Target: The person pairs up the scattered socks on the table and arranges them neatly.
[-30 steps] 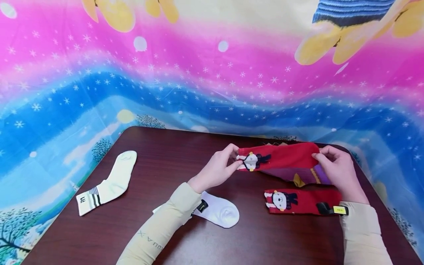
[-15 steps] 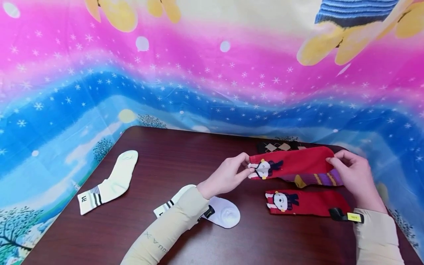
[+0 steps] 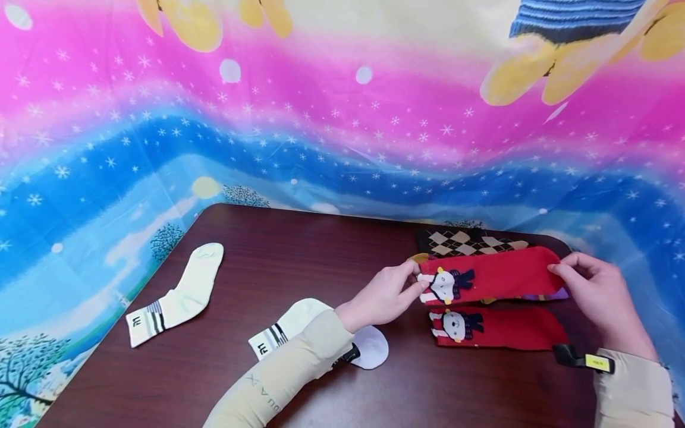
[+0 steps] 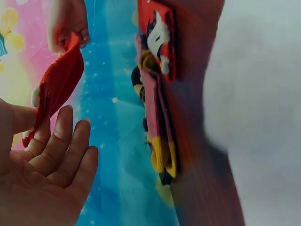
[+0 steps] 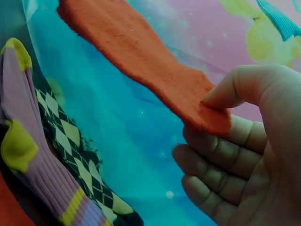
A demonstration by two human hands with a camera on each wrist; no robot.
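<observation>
A red sock (image 3: 503,273) with a white bear figure is stretched between both hands. My left hand (image 3: 382,297) pinches its cuff between thumb and index finger, the other fingers loosely extended in the left wrist view. The toe end is pinched by my right hand (image 3: 605,297). Just in front, a matching red sock (image 3: 514,329) lies flat on the table. Behind the held sock, purple-and-yellow socks (image 4: 157,108) are mostly covered in the head view. An argyle sock (image 3: 460,242) lies farther back; its lower part is hidden.
One white striped sock (image 3: 187,291) lies at the table's left. Another white sock (image 3: 289,324) is partly hidden by my left forearm. The dark wooden table (image 3: 299,249) ends at a patterned cloth backdrop (image 3: 321,119).
Both hands have carried the stretched red sock rightward and nearer to me, beside the matching one. More of the argyle sock and the white sock shows; the purple-and-yellow sock is more covered.
</observation>
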